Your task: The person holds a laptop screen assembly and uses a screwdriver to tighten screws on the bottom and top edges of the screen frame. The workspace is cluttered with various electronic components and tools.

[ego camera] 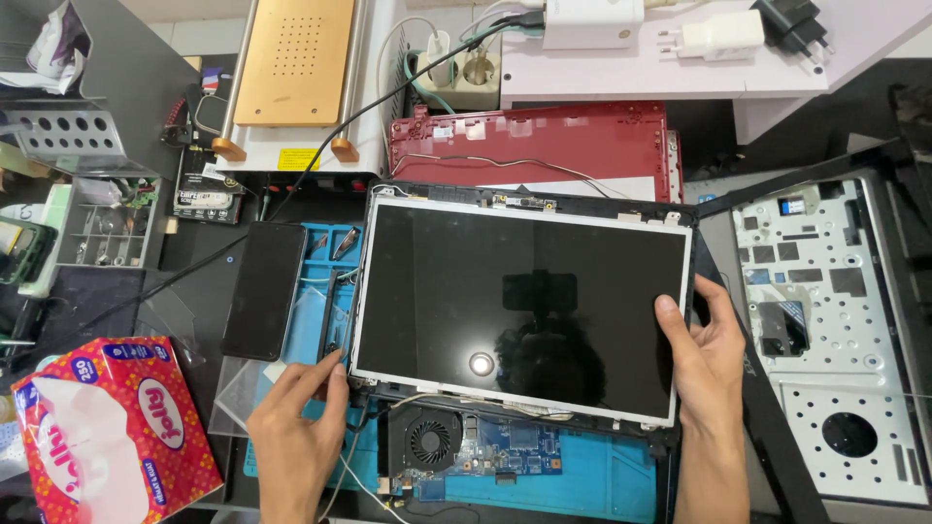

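Gripping laptop screen panel, long axis left-right, seemingly flat

The screen panel fills the middle. On its left, a phone and tissue box crowd the table. On its right, a grey laptop shell blocks passage. Bare blue mat below the panel offers some room.

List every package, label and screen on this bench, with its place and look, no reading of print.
Laptop screen panel: centre, dark glossy rectangle in a silver frame, left hand and right hand at its sides.
Phone: left of the panel, black slab, screen dark.
Tissue box: lower left, red and pink, white tissue showing.
Yellow label: on the white machine at the top, small rectangle.
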